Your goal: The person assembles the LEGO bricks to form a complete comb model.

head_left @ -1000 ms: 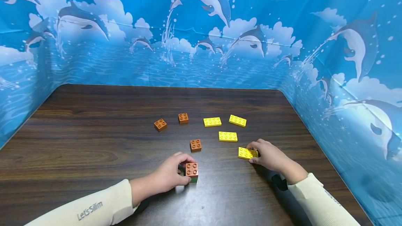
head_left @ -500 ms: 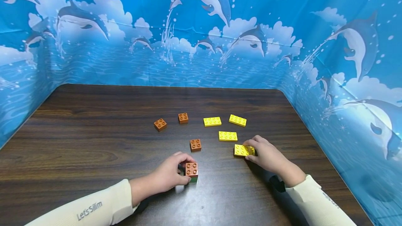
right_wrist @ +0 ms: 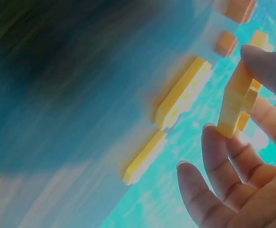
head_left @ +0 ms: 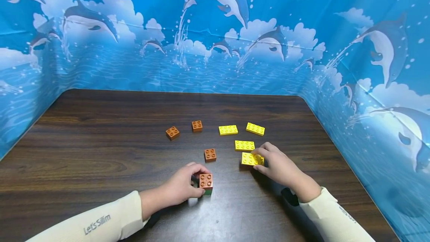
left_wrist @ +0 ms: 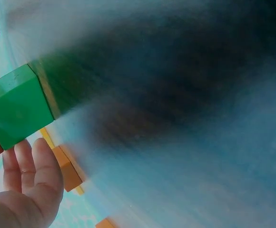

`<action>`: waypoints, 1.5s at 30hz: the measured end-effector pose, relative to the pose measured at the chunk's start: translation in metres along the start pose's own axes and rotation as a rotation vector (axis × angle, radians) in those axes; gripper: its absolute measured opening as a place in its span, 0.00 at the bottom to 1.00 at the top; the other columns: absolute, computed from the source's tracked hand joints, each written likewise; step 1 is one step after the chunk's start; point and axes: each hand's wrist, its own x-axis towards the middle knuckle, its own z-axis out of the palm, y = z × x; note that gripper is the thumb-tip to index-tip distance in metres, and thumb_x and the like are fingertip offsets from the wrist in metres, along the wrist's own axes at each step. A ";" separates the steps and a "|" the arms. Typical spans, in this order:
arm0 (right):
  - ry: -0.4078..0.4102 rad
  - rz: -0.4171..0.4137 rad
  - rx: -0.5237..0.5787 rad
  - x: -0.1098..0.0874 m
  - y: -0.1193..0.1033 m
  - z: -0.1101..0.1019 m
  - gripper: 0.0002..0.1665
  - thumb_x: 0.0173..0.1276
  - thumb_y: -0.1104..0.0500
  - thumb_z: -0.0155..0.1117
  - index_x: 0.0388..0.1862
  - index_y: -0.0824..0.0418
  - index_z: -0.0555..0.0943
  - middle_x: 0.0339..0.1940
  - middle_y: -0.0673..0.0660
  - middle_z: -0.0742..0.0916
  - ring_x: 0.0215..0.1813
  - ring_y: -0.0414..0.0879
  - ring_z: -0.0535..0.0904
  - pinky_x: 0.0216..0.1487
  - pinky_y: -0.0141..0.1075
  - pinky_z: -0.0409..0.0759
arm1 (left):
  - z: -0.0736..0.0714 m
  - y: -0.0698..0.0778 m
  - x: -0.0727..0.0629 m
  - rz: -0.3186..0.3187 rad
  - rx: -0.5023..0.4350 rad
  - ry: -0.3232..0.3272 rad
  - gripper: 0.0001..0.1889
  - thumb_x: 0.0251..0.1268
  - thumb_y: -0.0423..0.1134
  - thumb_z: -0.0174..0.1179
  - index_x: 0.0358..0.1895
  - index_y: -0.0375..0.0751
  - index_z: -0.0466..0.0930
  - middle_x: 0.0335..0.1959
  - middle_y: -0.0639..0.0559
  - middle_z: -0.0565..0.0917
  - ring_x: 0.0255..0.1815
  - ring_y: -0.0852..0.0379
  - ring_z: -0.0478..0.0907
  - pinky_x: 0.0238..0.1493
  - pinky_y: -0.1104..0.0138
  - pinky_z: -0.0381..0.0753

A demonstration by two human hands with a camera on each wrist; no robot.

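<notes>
My left hand (head_left: 181,185) grips a small stack standing on the table, an orange-brown brick (head_left: 206,180) on top of a green brick (head_left: 208,192). The green brick (left_wrist: 19,107) shows large in the left wrist view, with fingers beside it. My right hand (head_left: 280,169) pinches a flat yellow brick (head_left: 248,159) by its right end between thumb and fingers. In the right wrist view this yellow brick (right_wrist: 235,97) is apart from the table, its studs turned toward the palm. Part of it is covered by fingers in the head view.
Three loose orange-brown bricks lie beyond my left hand, the nearest brick (head_left: 210,155) close to the stack. Three more flat yellow bricks lie on the dark wooden table (head_left: 100,141), one yellow brick (head_left: 244,145) just behind the held one. A blue dolphin curtain (head_left: 215,66) surrounds the table.
My right hand has moved left with the yellow brick, bringing it closer to the stack and off the table. The left hand and its stack have stayed in place.
</notes>
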 end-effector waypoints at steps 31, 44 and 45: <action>0.031 -0.252 0.083 -0.003 -0.064 -0.004 0.25 0.57 0.54 0.74 0.54 0.54 0.81 0.41 0.47 0.76 0.38 0.39 0.70 0.39 0.34 0.73 | 0.000 -0.001 -0.001 0.023 0.015 0.016 0.20 0.45 0.26 0.70 0.45 0.39 0.80 0.38 0.52 0.75 0.39 0.57 0.72 0.37 0.67 0.76; 0.006 -0.336 0.133 -0.001 -0.077 0.002 0.23 0.59 0.54 0.73 0.53 0.55 0.81 0.41 0.46 0.76 0.40 0.39 0.71 0.41 0.34 0.74 | -0.001 -0.001 -0.003 0.022 0.015 0.022 0.20 0.45 0.27 0.69 0.46 0.35 0.78 0.39 0.50 0.74 0.40 0.56 0.72 0.41 0.67 0.76; -0.002 -0.337 0.140 0.000 -0.078 0.003 0.23 0.59 0.54 0.72 0.53 0.55 0.81 0.40 0.45 0.76 0.40 0.39 0.71 0.40 0.34 0.74 | -0.001 -0.001 -0.003 0.028 0.018 0.022 0.20 0.45 0.27 0.70 0.45 0.35 0.78 0.39 0.50 0.74 0.40 0.57 0.72 0.40 0.67 0.76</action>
